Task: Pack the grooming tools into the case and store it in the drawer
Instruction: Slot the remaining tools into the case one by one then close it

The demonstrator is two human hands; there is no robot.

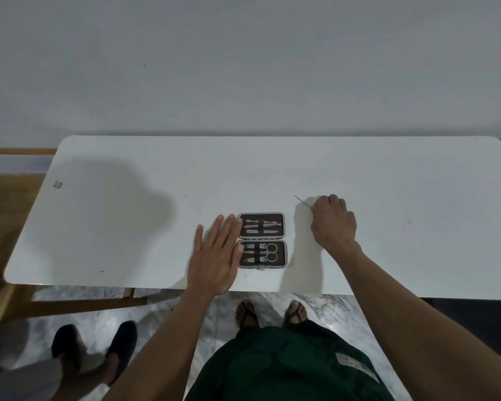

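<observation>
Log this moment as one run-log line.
case: open on table | left hand: flat beside case | right hand: pinching thin tool | drawer: unseen

The white table [388, 175] is lying mostly bare, so a hand could be moving freely on the far side, the left end and the right end. The open case [262, 240] is sitting near the front edge. The left hand [214, 256] is lying flat, touching its left side. The right hand [331, 221] is closing around a thin tool [301, 200] just right of it.
</observation>
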